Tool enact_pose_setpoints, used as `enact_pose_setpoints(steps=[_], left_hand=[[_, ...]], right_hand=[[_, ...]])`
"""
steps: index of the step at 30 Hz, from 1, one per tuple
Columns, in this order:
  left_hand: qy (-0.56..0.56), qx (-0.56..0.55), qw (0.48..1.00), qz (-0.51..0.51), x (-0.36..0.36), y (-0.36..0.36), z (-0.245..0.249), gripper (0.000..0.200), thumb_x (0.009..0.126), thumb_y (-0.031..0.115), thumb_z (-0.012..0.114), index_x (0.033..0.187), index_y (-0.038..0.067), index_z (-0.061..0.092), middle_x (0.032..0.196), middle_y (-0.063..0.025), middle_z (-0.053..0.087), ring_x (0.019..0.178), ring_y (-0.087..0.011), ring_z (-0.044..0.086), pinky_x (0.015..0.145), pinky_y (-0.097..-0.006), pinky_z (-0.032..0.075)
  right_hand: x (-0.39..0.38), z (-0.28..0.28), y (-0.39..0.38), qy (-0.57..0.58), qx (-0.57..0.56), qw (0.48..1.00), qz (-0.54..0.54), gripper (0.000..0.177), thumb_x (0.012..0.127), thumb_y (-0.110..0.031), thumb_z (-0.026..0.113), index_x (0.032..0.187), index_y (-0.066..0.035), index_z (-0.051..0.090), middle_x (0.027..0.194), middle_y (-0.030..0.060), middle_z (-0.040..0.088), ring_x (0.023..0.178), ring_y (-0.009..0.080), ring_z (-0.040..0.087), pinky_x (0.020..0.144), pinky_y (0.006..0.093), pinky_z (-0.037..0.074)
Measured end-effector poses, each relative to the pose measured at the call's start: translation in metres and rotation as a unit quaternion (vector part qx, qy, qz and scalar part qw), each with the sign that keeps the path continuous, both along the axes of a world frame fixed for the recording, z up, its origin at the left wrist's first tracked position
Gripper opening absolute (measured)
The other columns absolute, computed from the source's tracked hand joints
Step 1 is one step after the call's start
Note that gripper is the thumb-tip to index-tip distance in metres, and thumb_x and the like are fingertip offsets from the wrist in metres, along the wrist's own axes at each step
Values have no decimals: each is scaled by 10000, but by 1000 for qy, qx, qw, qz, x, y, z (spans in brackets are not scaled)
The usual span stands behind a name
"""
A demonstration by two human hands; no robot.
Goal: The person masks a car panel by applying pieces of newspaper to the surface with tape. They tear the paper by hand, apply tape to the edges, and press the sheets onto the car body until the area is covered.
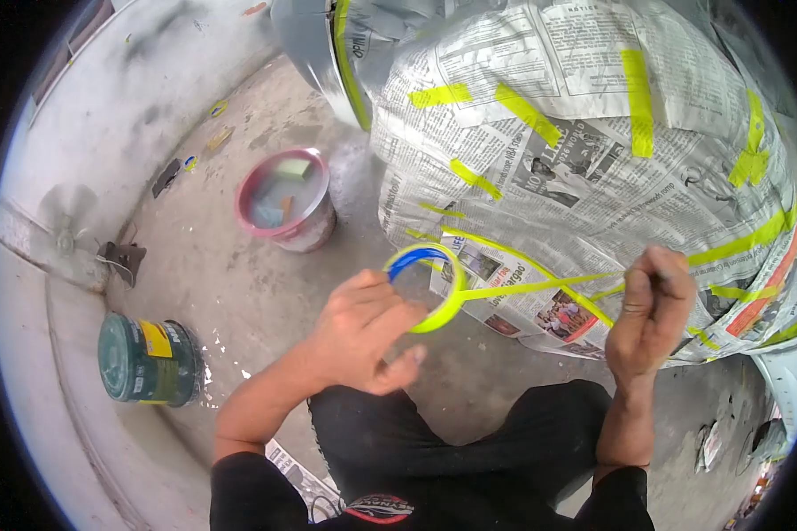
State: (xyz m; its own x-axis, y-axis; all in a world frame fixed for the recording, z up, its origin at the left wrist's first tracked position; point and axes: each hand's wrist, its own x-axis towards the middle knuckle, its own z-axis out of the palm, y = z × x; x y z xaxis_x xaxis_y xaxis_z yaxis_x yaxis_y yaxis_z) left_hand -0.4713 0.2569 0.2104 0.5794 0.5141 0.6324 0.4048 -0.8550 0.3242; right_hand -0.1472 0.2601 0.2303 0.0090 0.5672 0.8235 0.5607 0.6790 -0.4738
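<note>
My left hand (pixel 360 329) grips a roll of yellow-green masking tape (pixel 452 305) with a blue inner core. A strip of tape (pixel 536 286) runs taut from the roll to my right hand (pixel 651 310), whose fingers pinch its end. Both hands are in front of a large rounded form wrapped in newspaper (pixel 584 168). Several pieces of the same tape hold the sheets, and a line of tape (pixel 527 263) follows the lower paper edge. The stretched strip overlaps that edge in this view.
A pink bucket (pixel 279 232) of cloudy water holds sponge-like blocks. To the left, a lidded green pail (pixel 150 361) stands on the concrete floor by the wall. A small fan (pixel 65 237) is also there. Grey painted bodywork (pixel 310 49) rises beyond the newspaper.
</note>
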Motion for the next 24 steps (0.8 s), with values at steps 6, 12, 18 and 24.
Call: enact_pose_setpoints(steps=[6,12,18,24], left_hand=[[27,199,952,233,-28,7,15,287,637,-21,682,921,-16,640,609,-35,436,531,-221,453,596,-360,362],[62,261,934,238,-8,3,18,276,701,58,698,963,-24,674,642,-13,470,552,-174,478,644,-333,415],[28,266,924,275,4,4,20,232,752,111,719,944,-17,687,665,-23,498,616,-172,517,670,-337,427],[-44,243,940,235,-11,-1,11,198,748,138,746,879,3,687,646,-7,489,595,-169,506,619,-309,378]], right_hand=[[-2,6,-6,-59,1,998,-13,450,937,-148,701,1322,16,535,1308,188,543,1200,287,545,938,376,490],[-69,56,-10,-259,25,965,-21,769,799,-409,815,1377,14,537,1294,185,567,1263,344,523,975,453,485],[-131,19,11,-232,30,967,102,429,808,-139,777,1185,12,638,1036,152,649,990,336,613,886,434,494],[-146,34,31,-129,-161,973,105,112,874,-51,695,967,-5,653,938,127,633,840,306,613,715,401,501]])
